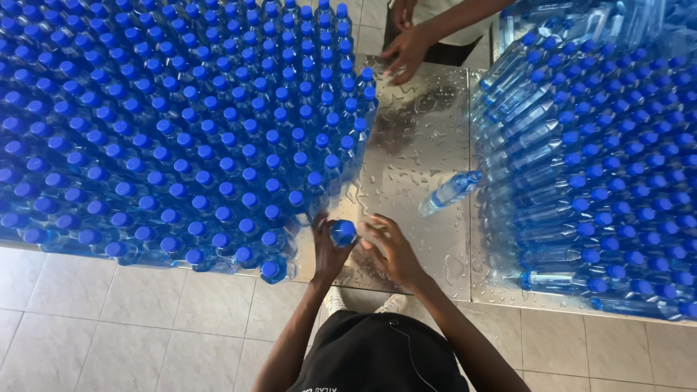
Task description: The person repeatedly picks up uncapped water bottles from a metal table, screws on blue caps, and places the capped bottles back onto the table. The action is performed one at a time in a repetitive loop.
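Left hand (328,250) is wrapped around an upright bottle (343,233) at the near edge of the wet table (414,152); right hand (388,250) is spread beside it, empty. Filled, likely heavy, slippery when wet; grip the body below the cap.

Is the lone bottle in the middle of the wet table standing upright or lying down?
Lying down: the bottle rests on its side on the metal table.

Glossy wet metal table (417,156), clear plastic bottles (181,131)
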